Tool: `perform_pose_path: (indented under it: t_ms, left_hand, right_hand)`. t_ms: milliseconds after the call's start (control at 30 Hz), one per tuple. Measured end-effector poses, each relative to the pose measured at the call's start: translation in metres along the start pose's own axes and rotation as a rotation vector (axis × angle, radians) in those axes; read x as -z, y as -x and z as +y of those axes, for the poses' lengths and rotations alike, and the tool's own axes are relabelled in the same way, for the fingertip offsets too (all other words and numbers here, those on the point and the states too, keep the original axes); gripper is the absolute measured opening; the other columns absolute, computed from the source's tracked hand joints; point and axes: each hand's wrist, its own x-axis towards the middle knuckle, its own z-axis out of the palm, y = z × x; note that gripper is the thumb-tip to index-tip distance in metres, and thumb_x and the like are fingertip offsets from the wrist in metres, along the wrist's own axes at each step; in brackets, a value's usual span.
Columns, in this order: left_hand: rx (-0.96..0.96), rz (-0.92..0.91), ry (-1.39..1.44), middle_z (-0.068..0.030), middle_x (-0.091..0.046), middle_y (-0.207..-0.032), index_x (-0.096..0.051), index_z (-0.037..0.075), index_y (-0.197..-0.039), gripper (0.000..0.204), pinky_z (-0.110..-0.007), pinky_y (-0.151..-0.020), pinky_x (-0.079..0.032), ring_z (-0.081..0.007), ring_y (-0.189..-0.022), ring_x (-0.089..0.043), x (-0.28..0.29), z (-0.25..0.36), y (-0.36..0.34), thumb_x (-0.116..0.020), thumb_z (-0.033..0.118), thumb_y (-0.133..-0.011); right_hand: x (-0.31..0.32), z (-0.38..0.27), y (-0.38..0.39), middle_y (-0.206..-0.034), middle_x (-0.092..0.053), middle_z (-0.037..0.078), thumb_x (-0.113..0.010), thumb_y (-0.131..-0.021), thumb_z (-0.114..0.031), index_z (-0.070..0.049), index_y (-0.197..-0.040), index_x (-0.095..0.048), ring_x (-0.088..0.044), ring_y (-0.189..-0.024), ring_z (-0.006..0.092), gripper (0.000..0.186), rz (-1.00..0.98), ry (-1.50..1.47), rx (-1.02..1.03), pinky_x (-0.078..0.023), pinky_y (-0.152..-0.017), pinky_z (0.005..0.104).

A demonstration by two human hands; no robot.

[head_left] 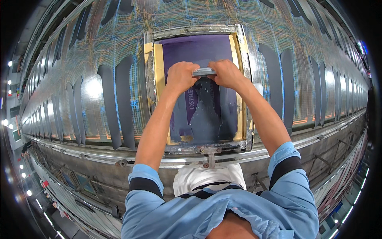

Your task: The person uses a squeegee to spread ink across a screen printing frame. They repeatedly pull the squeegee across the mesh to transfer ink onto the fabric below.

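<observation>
Both of my hands grip a squeegee [204, 72] with a grey metal handle, my left hand [182, 76] on one end and my right hand [227, 73] on the other. It stands over the upper half of a screen printing frame [191, 32]. The frame's mesh [195, 47] is purple, with yellowish tape along its inner sides. Dark grey ink [205, 115] spreads wet and shiny over the lower mesh, between my forearms. The squeegee's blade is mostly hidden behind my fingers.
A long printing table [93, 85] runs left and right, streaked with coloured lines. Dark cut fabric pieces [124, 101] lie in rows on both sides of the frame. A metal rail [159, 159] with a bracket [211, 155] follows the near table edge.
</observation>
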Motion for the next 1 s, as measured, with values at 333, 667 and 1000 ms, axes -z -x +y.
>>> perform_pose_path:
  t_ms: [333,667,1000]
  left_hand:
    - [0.0,0.044,0.039,-0.004,-0.072,-0.093,-0.073,0.013,-0.099,0.031,-0.04,-0.077,-0.047,-0.027,-0.086,-0.066,-0.012,0.086,0.154,-0.08,0.007,-0.07]
    - [-0.024,-0.167,0.002,-0.0031,-0.074,-0.088,-0.076,0.015,-0.088,0.016,-0.042,-0.076,-0.046,-0.0267,-0.08,-0.068,-0.001,0.077,0.14,-0.081,0.018,-0.073]
    - [-0.077,0.057,-0.069,-0.0023,-0.077,-0.094,-0.078,0.016,-0.087,0.011,-0.043,-0.073,-0.043,-0.0273,-0.083,-0.068,0.028,0.029,0.017,-0.08,0.02,-0.077]
  right_hand:
    - [-0.02,-0.079,0.138,-0.098,-0.072,0.018,-0.083,-0.079,-0.026,-0.004,-0.1,-0.071,-0.067,-0.1,0.0379,0.032,0.025,-0.191,-0.014,-0.051,-0.089,0.0496]
    - [-0.016,0.054,0.133,-0.074,-0.07,0.022,-0.069,-0.098,-0.028,-0.003,-0.091,-0.061,-0.069,-0.07,0.0426,0.028,0.63,-0.192,-0.778,-0.052,-0.066,0.0498]
    - [0.005,0.033,0.139,-0.068,-0.069,0.017,-0.072,-0.096,-0.022,-0.002,-0.09,-0.063,-0.069,-0.061,0.0308,0.022,0.703,-0.333,-0.719,-0.051,-0.061,0.0414]
